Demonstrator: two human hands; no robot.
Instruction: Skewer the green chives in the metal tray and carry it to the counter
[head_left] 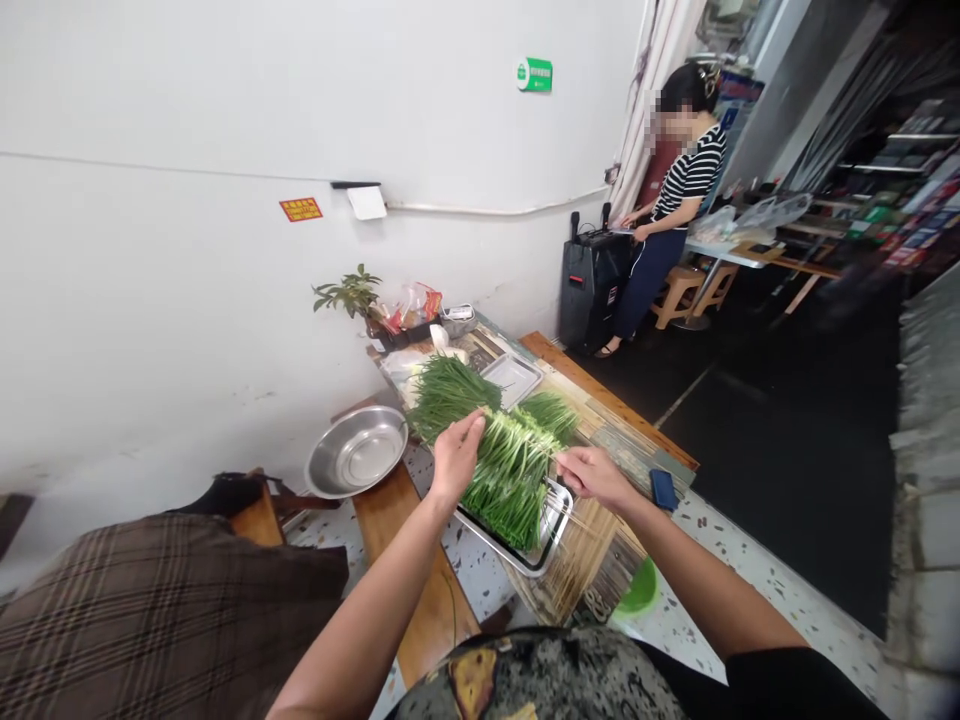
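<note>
A row of garlic chives (517,432), pale stem ends side by side, stretches between my two hands. My left hand (457,458) pinches its left end with fingers together. At the right end my right hand (592,474) is closed on what looks like the thin skewer through the chives; most of the stick is hidden. Just below lie more green chives (506,510) on a metal tray (556,520), with several bare stick ends jutting out at the right. A big loose heap of chives (454,392) lies beyond my left hand, and a smaller bunch (551,412) beyond the row.
Behind the chives is a second metal tray (517,376). A steel basin (322,462) sits left on a wooden bench (397,535). A dark blue phone-like object (663,489) lies at the table's right edge, a green bin (639,590) below. A person stands by a black speaker (592,290).
</note>
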